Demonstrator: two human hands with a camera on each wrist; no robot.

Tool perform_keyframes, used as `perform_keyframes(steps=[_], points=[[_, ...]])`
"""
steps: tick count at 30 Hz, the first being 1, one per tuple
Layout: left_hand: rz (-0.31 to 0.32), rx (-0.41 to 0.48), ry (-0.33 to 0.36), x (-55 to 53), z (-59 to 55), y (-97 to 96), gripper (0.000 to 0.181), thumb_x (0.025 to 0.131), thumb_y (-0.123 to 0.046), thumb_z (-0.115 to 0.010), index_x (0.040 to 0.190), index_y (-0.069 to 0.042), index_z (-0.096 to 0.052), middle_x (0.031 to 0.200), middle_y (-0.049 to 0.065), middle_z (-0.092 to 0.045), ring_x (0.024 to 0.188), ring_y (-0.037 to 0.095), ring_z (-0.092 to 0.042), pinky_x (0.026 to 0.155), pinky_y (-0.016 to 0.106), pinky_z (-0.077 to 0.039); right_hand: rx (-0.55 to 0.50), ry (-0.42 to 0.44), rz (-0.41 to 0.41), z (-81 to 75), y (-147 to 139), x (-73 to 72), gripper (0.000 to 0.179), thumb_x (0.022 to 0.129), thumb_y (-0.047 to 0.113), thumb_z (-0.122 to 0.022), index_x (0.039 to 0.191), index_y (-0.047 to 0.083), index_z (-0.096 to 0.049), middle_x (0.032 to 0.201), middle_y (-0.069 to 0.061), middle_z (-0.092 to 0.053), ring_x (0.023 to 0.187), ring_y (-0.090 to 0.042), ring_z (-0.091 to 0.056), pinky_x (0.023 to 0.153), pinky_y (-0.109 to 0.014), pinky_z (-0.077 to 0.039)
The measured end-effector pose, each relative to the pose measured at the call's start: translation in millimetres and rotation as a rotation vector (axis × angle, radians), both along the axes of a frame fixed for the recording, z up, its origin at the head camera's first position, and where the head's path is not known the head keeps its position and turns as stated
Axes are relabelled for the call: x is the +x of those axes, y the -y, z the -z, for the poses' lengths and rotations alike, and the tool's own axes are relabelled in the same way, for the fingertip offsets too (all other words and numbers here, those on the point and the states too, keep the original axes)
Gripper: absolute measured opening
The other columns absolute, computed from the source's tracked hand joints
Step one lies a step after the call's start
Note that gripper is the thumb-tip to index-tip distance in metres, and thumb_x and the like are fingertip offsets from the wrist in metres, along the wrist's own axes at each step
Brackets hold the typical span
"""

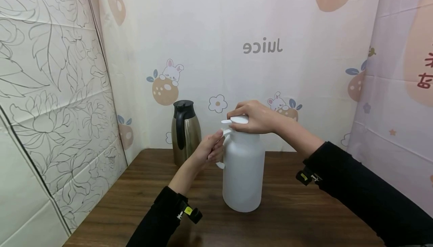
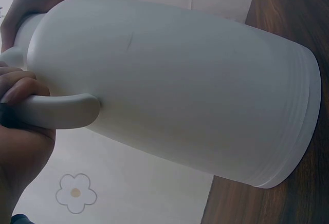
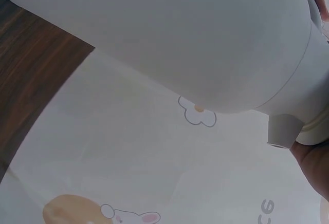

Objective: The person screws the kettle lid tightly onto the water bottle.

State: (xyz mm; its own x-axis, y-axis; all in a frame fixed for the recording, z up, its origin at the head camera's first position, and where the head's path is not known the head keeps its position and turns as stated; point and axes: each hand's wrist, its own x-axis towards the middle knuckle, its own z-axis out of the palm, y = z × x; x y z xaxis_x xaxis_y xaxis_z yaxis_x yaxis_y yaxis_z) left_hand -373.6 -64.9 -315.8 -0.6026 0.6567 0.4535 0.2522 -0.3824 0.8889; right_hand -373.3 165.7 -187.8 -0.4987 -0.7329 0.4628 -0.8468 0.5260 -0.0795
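Note:
A white vacuum jug (image 1: 243,171) stands upright on the wooden table. My left hand (image 1: 210,148) grips its side handle (image 2: 67,112), with the fingers wrapped round the upper part. On top, my right hand (image 1: 255,117) holds the white lid (image 1: 239,119), thumb on the near side and fingers across the far side. In the right wrist view the short spout (image 3: 284,131) juts from the jug's neck, and part of the right hand shows just past it.
A bronze-coloured vacuum jug (image 1: 193,130) with a black top and handle stands behind my left hand, near the table's back edge. The brown wooden table (image 1: 294,202) meets a printed curtain (image 1: 203,25) at the back. More patterned sheets hang at both sides.

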Motion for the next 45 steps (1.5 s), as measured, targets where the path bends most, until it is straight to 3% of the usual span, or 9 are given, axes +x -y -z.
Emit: perform_keyframes(steps=[39, 45], points=[[0.013, 0.005, 0.005, -0.1, -0.1, -0.2, 0.051, 0.115, -0.047, -0.040, 0.072, -0.021, -0.044, 0.052, -0.013, -0.043, 0.042, 0.003, -0.038, 0.044, 0.020, -0.028, -0.021, -0.064, 0.124, 5.0, 6.3, 9.6, 0.036, 0.096, 0.035, -0.076, 0.123, 0.012, -0.080, 0.102, -0.006, -0.073, 0.081, -0.016, -0.063, 0.067, -0.032, -0.053], [0.004, 0.013, 0.003, -0.9, 0.3, -0.3, 0.052, 0.114, -0.049, -0.042, 0.070, -0.022, -0.044, 0.051, -0.013, -0.043, 0.041, 0.003, -0.038, 0.044, 0.029, -0.018, -0.039, -0.043, 0.190, 5.7, 11.4, 13.2, 0.037, 0.095, 0.036, -0.073, 0.122, 0.012, -0.080, 0.102, -0.008, -0.072, 0.080, -0.018, -0.063, 0.064, -0.032, -0.053]])
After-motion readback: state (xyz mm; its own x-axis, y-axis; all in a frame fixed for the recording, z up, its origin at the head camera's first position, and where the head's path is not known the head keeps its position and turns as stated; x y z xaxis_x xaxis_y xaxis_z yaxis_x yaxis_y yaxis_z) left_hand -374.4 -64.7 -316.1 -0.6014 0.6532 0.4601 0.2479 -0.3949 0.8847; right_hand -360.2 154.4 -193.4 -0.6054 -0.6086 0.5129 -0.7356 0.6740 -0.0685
